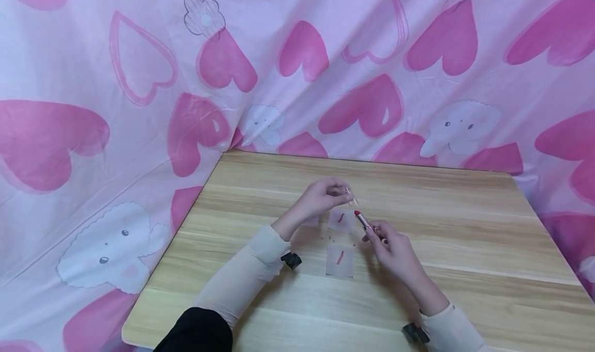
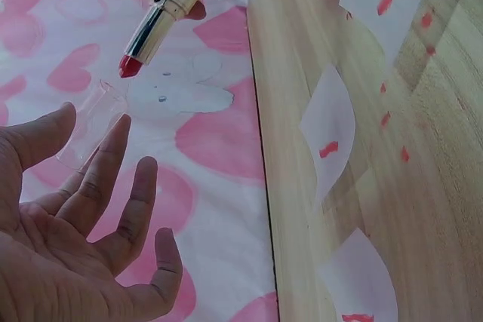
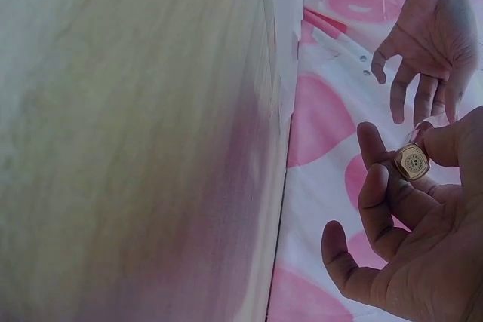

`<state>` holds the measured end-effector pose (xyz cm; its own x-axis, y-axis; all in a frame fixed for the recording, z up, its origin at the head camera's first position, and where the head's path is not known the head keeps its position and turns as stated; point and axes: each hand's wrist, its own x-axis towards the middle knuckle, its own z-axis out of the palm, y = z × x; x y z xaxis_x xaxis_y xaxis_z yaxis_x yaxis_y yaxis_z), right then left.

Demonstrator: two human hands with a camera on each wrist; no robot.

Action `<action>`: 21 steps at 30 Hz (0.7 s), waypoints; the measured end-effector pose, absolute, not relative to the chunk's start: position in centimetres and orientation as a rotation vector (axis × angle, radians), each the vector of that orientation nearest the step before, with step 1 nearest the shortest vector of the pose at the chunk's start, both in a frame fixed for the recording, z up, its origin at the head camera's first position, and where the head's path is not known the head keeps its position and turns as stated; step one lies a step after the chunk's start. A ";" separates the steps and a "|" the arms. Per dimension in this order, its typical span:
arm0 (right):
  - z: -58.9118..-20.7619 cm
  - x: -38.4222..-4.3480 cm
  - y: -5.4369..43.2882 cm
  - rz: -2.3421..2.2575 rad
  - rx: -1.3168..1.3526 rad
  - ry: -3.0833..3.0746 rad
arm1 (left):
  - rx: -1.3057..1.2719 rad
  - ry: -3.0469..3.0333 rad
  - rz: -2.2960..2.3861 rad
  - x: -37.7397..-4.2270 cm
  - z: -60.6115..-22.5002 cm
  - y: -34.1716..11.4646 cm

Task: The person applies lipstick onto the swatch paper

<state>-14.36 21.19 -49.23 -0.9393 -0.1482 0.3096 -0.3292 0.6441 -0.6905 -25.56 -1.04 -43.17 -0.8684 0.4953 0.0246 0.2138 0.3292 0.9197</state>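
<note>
My right hand (image 1: 392, 251) grips a lipstick (image 1: 364, 220) by its gold base, its red tip out and pointing toward the left hand. The left wrist view shows the red bullet (image 2: 130, 66) above a gold tube. Between thumb and forefinger, my left hand (image 1: 325, 196) pinches a clear cap (image 2: 94, 127), whose open end faces the lipstick with a small gap between them. In the right wrist view the round base label (image 3: 412, 162) faces the camera. Below the hands lie small paper pieces (image 1: 340, 269), each with a red stroke.
Small red specks (image 2: 386, 118) dot the wooden table (image 1: 465, 269) between the papers. Black straps (image 1: 291, 260) sit at both wrists. A pink curtain with hearts (image 1: 304, 49) hangs behind the table and along its left side.
</note>
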 end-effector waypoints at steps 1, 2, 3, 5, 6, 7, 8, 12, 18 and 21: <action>-49.2 -14.3 21.2 1.182 0.383 -2.643 | 0.644 2.329 1.554 -25.4 -43.1 -1.0; -49.2 -14.3 21.2 1.186 0.377 -2.647 | 0.650 2.323 1.557 -25.4 -43.1 -1.0; -49.1 -14.3 21.2 1.193 0.373 -2.648 | 0.654 2.312 1.561 -25.3 -43.2 -0.9; -49.1 -14.3 21.2 1.198 0.371 -2.645 | 0.671 2.279 1.581 -25.2 -43.4 -0.7; -49.1 -14.3 21.2 1.195 0.375 -2.643 | 0.678 2.257 1.593 -25.2 -43.4 -0.6; -49.2 -14.4 21.2 1.191 0.382 -2.635 | 0.690 2.241 1.596 -25.1 -43.5 -0.5; -49.2 -14.4 21.2 1.186 0.390 -2.628 | 0.700 2.228 1.595 -25.1 -43.5 -0.4; -49.2 -14.5 21.1 1.185 0.435 -2.589 | 0.739 2.212 1.564 -24.7 -43.4 -0.1; -48.9 -14.6 20.9 1.200 0.450 -2.578 | 0.764 2.173 1.537 -24.1 -43.2 0.2; -48.8 -14.6 20.8 1.215 0.448 -2.576 | 0.788 2.196 1.507 -23.7 -43.1 0.3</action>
<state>-14.58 20.80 -48.80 -0.9194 -0.1652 0.3568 -0.3805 0.6032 -0.7010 -23.74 0.29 -43.11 -0.7789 0.6269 0.0166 0.2410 0.2748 0.9308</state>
